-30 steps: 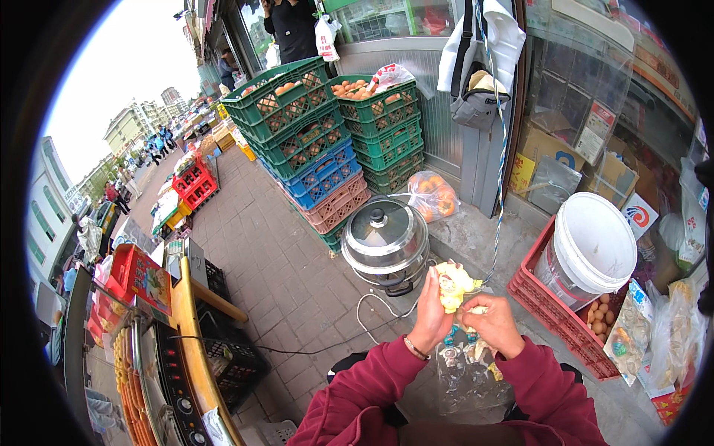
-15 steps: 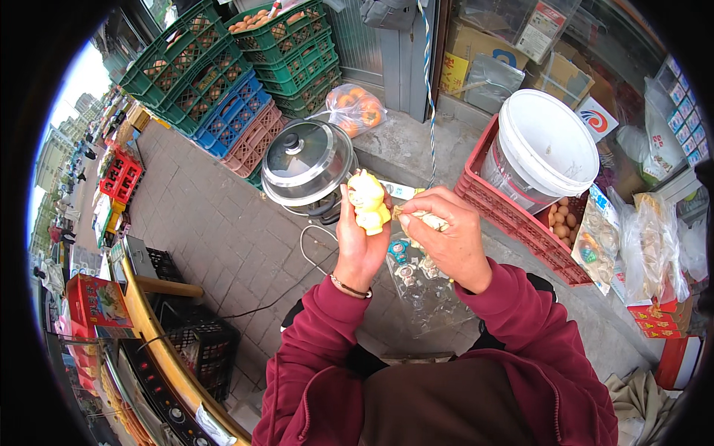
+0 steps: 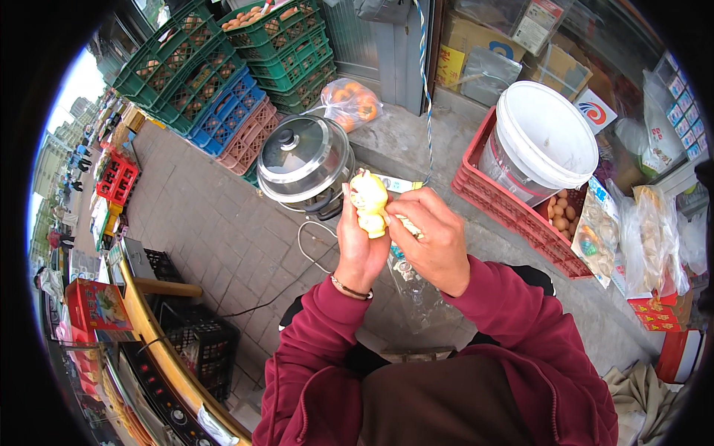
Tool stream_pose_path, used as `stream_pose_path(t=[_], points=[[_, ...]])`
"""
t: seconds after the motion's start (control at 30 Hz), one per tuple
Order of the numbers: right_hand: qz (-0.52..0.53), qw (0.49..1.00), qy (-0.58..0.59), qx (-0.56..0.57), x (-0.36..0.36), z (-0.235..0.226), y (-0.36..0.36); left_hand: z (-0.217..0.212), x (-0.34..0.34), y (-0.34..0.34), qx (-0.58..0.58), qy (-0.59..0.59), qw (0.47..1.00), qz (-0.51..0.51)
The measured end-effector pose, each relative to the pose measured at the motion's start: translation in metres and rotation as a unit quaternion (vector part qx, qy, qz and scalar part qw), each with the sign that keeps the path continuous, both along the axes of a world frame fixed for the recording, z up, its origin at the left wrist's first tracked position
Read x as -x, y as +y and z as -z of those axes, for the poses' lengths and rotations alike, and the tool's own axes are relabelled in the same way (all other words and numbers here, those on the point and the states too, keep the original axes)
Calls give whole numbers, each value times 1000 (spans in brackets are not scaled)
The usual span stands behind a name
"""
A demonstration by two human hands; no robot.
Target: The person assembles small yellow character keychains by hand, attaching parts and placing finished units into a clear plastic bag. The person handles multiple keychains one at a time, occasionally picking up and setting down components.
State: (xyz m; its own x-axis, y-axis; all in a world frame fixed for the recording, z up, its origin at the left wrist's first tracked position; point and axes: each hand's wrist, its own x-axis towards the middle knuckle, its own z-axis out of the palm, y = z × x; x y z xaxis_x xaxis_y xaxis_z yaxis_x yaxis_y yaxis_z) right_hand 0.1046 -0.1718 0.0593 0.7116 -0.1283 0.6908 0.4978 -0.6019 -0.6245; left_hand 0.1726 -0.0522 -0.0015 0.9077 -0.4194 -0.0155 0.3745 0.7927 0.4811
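My left hand (image 3: 358,249) holds a small yellowish peeled piece of food (image 3: 370,202) upright in its fingers. My right hand (image 3: 431,239) presses against that food from the right, its fingers curled on a pale strip of peel. A clear plastic bag (image 3: 416,286) hangs below both hands over my lap. Both sleeves are dark red.
A steel pot with a glass lid (image 3: 303,160) stands on the pavement just ahead. A white bucket (image 3: 537,141) sits in a red crate (image 3: 500,212) with eggs at the right. Stacked green, blue and pink crates (image 3: 223,89) stand at the left rear, a bag of oranges (image 3: 349,104) near them.
The view has tilted further down and the hands sit lower and more central. The food has been stripped of loose peel, and both hands stay on it.
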Motion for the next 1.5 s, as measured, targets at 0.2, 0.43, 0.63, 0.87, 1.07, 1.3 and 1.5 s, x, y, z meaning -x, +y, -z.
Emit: stream_pose_path(t=[0.2, 0.43, 0.63, 0.87, 1.07, 1.3, 1.5], points=[[-12, 997, 70, 11, -2, 7, -8, -7, 3, -6, -36, 3, 998, -58], [-133, 958, 250, -55, -4, -19, -48, 6, -10, -3, 25, 4, 1000, 13], [-142, 934, 273, -180, 1, -22, -38, 9, -11, -3, 37, -22, 999, 21], [-184, 869, 287, -358, -5, 0, -15, -16, 4, -13, -100, -27, 984, -147], [-177, 853, 258, -418, -9, 14, -13, -9, 6, -13, -99, -127, 974, -161], [-66, 936, 244, -244, -9, 10, -6, -7, 6, -13, -124, -163, 962, -179], [-33, 989, 108, -93, -2, 14, -1, 0, 6, -13, -170, -180, 947, -204]])
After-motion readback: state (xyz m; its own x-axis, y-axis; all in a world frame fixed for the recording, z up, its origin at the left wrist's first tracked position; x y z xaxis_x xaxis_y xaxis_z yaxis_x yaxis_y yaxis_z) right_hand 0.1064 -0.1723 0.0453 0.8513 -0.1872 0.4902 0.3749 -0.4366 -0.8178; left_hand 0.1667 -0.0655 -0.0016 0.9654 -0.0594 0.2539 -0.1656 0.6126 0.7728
